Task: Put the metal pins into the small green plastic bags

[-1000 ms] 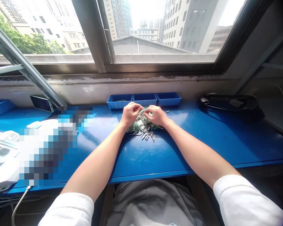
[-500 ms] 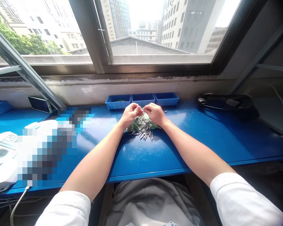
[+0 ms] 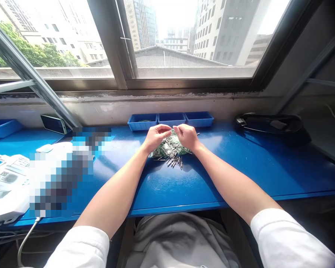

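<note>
Over a heap of thin metal pins point(image 3: 174, 150) on green-tinted plastic, my left hand point(image 3: 156, 137) and my right hand point(image 3: 186, 136) come together at the fingertips. The left fingers are bent and pressed together toward the thumb; what they hold, if anything, is too small to tell. My right hand is curled closed, and its contents cannot be made out either. Just behind the hands stand three joined blue bins: the left bin point(image 3: 142, 124) has something greenish in it, beside the middle bin point(image 3: 171, 119) and the right bin point(image 3: 199, 120).
At the left are white devices point(image 3: 9, 175) with a cable, a phone point(image 3: 54, 124) leaning by a metal strut, and another blue tray point(image 3: 2, 128). A black strapped object point(image 3: 268, 123) lies at the back right of the blue table point(image 3: 178, 190). A window rises behind.
The view has shifted slightly. My left fingers have straightened somewhat, and my right hand has turned and curled more closed. The pile of pins looks much the same.
</note>
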Demonstrator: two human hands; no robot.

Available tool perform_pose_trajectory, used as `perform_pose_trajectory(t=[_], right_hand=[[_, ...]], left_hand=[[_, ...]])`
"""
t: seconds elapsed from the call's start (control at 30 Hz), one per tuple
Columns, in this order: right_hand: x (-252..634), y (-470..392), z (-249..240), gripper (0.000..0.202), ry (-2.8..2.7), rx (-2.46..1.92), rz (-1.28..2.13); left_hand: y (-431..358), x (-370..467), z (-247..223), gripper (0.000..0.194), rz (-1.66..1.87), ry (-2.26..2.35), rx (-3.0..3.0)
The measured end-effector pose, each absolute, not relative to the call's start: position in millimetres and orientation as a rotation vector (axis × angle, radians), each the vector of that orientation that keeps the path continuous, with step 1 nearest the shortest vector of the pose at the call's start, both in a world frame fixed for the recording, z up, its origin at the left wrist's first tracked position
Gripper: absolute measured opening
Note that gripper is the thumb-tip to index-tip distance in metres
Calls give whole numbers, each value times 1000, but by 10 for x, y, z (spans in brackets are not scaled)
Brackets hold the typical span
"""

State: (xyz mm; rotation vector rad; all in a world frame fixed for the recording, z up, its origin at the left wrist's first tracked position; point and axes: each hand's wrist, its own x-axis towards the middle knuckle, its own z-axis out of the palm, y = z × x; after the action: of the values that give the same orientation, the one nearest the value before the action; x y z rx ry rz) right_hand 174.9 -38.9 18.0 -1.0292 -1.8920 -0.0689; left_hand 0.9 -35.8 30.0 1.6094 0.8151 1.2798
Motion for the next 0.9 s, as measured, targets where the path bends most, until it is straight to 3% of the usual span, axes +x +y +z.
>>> perform_pose_trajectory(t=[0.27, 0.63, 0.77, 0.9], right_hand=[[1682, -432, 175, 34, -1861, -941, 318], [1685, -490, 208, 36, -1784, -873, 611], [1765, -409, 194, 39, -1855, -962, 411], [1946, -249, 186, 47, -1894, -1206, 25]], left_hand=[[-300, 10, 228, 25, 1400, 1095, 1775], [-272, 0, 187, 32, 1392, 1133, 1799], [-228, -30, 196, 39, 1456, 1269, 1828], [-179, -126, 218, 27, 1456, 1518, 1825]])
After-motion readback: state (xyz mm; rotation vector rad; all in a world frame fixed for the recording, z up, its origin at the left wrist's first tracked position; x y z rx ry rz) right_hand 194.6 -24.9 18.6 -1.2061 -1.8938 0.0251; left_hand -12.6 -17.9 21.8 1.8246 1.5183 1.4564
